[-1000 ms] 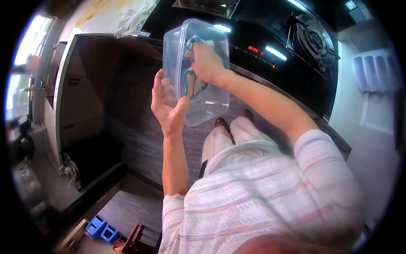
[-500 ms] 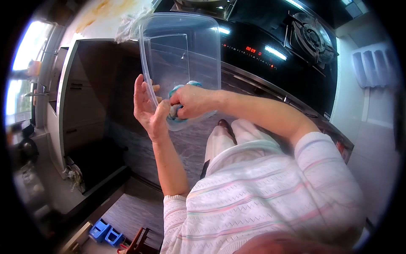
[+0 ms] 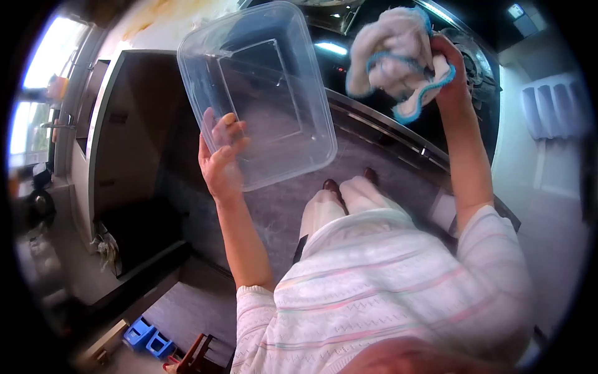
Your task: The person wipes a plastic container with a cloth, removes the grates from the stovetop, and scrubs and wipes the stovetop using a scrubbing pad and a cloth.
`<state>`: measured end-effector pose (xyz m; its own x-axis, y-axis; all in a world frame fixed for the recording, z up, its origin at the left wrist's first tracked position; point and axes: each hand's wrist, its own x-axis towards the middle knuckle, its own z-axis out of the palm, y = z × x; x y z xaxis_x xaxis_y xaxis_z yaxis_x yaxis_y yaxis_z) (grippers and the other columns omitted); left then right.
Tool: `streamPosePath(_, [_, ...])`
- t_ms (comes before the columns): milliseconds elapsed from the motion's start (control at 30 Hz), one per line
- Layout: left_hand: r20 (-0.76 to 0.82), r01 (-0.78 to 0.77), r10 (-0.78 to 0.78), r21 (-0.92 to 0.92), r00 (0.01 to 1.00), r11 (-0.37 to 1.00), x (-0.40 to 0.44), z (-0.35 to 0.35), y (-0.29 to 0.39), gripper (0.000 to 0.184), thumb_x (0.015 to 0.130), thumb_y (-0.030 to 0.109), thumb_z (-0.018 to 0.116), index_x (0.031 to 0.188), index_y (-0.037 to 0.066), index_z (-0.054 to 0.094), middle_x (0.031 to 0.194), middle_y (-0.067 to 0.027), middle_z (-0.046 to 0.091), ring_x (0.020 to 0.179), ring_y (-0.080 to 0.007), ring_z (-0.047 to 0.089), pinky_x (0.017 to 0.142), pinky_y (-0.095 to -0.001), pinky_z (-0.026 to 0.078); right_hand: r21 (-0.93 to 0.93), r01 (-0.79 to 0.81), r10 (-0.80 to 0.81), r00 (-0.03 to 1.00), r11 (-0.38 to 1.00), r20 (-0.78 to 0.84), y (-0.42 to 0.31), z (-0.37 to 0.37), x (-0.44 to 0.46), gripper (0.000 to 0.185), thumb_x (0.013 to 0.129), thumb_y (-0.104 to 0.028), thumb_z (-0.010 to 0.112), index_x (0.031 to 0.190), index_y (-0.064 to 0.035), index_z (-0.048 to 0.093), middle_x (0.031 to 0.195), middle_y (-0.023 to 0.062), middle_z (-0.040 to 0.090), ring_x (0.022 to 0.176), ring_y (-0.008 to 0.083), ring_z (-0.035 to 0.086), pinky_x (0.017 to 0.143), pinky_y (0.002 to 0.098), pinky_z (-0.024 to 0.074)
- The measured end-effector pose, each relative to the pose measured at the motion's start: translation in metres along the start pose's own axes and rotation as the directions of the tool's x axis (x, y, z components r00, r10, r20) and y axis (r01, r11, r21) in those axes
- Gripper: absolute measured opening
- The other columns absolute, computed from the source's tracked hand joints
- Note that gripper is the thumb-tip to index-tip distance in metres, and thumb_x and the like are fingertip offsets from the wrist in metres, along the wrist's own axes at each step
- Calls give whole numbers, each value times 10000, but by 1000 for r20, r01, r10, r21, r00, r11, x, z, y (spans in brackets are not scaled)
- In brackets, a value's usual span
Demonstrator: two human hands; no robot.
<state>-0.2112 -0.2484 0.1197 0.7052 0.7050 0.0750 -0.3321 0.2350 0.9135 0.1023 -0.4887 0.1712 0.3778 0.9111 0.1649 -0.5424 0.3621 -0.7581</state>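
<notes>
Cloth [image 3: 395, 53] is now out of the clear plastic container [image 3: 274, 93], where it was pressed against the inner wall a moment ago; the right hand [image 3: 450, 65] has lifted it away to the side, so the wiped inside shows without fabric against it. Fingers of that hand are clenched on the cloth's right side, and it hangs in a loose bundle in front of the black cooktop [image 3: 338, 78], near the burner [image 3: 476, 71]. Left hand [image 3: 219, 168] grasps the container by its long left side, close to the lower left corner, holding it tilted in the air; how the thumb sits is hard to tell. Soft, thick and crumpled, the cloth is whitish with a wavy blue-green edging. Thin, smooth and see-through, the container is a deep rectangle with rounded corners and a lipped rim.
</notes>
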Motion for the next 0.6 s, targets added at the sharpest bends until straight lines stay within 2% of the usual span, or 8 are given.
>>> streamPosePath(33, [62,37,-31,-88,998,995,0,1,-2,867,678,269,675,1407,7,285,1245,-263,494,1093,-357,534,841,-407,491,71,7,-3,998,997,-58,-2,-11,1,295,920,-184,455,1082,26,584,952,112,652,853,206,648,821,335,533])
streamPosePath(167, [376,249,-123,-307,918,919,-1,23,-14,891,673,319,675,1422,47,279,1287,-279,460,1127,-376,506,851,-434,468,-326,314,-347,937,892,-45,37,-27,16,640,768,-445,686,1225,-24,536,1204,111,565,1103,204,550,895,358,499])
streamPosePath(200, [393,274,-145,-295,908,915,-1,32,-19,894,643,300,668,1417,47,300,1268,-259,481,1109,-361,520,837,-418,471,-330,274,-318,944,904,-88,47,-26,24,719,720,-488,725,1245,-37,528,1240,99,544,1139,200,526,905,359,494])
streamPosePath(300, [418,363,-221,-297,881,883,-4,56,-27,949,557,280,664,1416,58,324,1239,-217,518,1054,-321,550,800,-369,477,280,-106,166,966,954,-200,83,-42,45,665,731,-461,726,1214,-39,547,1102,90,607,957,171,592,807,339,523])
streamPosePath(367, [417,368,-221,-316,882,874,-5,59,-31,950,563,288,663,1420,69,318,1242,-223,511,1047,-319,549,798,-373,479,336,-208,260,958,919,-119,95,-28,45,595,773,-386,681,1220,-24,526,1043,118,616,868,177,615,720,309,535])
streamPosePath(433, [417,378,-223,-339,881,861,-6,60,-34,945,568,293,662,1422,81,317,1242,-232,505,1038,-317,548,797,-381,482,199,-109,107,994,974,19,92,9,41,501,857,-261,586,1265,4,465,1055,151,594,854,218,626,656,282,534])
streamPosePath(500, [423,398,-233,-361,876,843,-8,59,-39,936,573,295,661,1422,93,321,1239,-243,501,1029,-317,548,797,-392,485,-150,76,-65,995,986,77,80,52,43,476,898,-212,541,1301,16,430,1051,157,599,913,232,631,695,263,533])
streamPosePath(600, [410,431,-263,-400,873,809,-12,60,-44,931,587,297,653,1432,108,310,1232,-255,500,1029,-327,545,794,-414,490,-16,23,-19,978,1000,207,96,37,58,412,909,-218,526,1247,12,469,1015,136,605,856,205,623,653,247,515])
